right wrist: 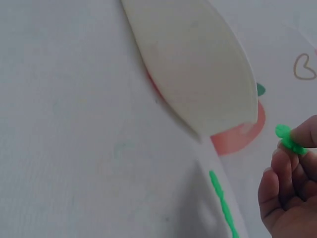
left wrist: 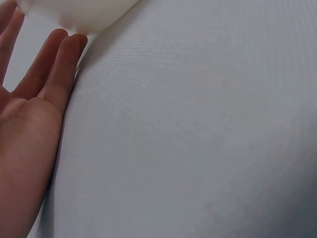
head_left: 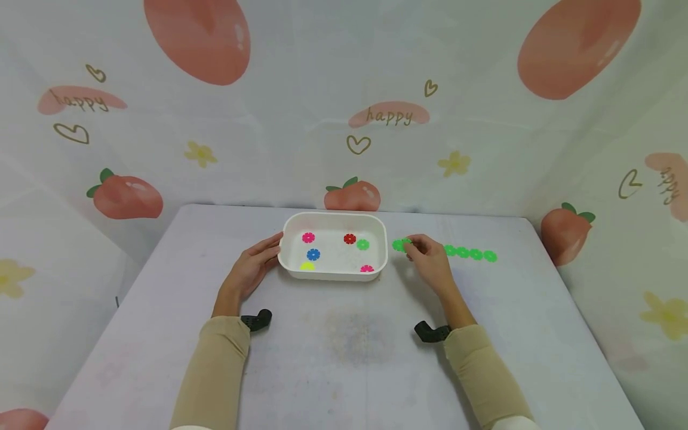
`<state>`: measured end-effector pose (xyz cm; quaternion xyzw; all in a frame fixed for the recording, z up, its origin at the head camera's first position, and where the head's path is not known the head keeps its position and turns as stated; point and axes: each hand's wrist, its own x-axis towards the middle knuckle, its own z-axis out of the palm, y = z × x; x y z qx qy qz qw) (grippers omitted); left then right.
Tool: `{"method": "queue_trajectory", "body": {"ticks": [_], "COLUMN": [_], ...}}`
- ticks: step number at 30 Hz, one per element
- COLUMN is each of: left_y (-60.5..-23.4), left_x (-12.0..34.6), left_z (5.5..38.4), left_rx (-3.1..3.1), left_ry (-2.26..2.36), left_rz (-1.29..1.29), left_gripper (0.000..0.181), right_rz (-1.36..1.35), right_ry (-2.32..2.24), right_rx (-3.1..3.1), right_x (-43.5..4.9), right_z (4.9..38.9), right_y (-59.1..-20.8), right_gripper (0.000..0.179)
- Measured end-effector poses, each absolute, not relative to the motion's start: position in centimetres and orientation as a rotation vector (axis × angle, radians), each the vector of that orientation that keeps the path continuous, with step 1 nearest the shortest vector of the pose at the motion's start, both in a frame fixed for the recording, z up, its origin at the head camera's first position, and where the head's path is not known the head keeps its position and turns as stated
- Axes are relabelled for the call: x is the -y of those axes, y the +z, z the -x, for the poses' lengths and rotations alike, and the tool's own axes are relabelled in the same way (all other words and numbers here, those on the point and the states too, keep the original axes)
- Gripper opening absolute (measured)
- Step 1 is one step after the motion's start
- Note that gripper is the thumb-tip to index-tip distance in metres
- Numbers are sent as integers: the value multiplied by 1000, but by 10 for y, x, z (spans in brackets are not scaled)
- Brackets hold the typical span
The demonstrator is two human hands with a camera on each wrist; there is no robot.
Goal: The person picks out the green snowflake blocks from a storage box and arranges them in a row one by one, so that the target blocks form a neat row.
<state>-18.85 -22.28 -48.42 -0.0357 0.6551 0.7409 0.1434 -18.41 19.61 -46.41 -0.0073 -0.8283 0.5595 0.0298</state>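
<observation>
A white tray (head_left: 333, 276) stands on the table, with several flower-shaped plastic discs inside: pink (head_left: 308, 237), blue (head_left: 313, 254), red (head_left: 350, 239), green (head_left: 362, 245) and yellow (head_left: 307, 266). My left hand (head_left: 251, 267) rests at the tray's left end, its fairly straight fingers (left wrist: 62, 69) touching the wall. Just right of the tray, my right hand (head_left: 430, 263) pinches a green disc (right wrist: 285, 133) between thumb and fingers, raised above the table. A row of green discs (head_left: 476, 254) lies behind that hand, which partly hides it.
The white table (head_left: 355, 382) reaches back to a hanging cloth (head_left: 301, 119) printed with peaches, hearts and lettering. Each wrist wears a black device, one on the left (head_left: 258, 320) and one on the right (head_left: 432, 332).
</observation>
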Motion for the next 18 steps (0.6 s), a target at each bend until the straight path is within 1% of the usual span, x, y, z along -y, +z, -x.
{"method": "queue_trajectory", "body": {"ticks": [9,18], "left_y": [-484,-485], "left_x": [222,223], "left_z": [188,189], "left_rx": [-1881,-1890], "left_ry": [2145,2140], "left_rz": [116,105], "left_gripper": [54,55], "right_rz": [144,227], "right_ry": [1659,1682], "right_rx": [2625,2612], "right_x": [-219,-242], "right_z": [180,182], "right_y": [-471,-471], "right_gripper": [26,33]}}
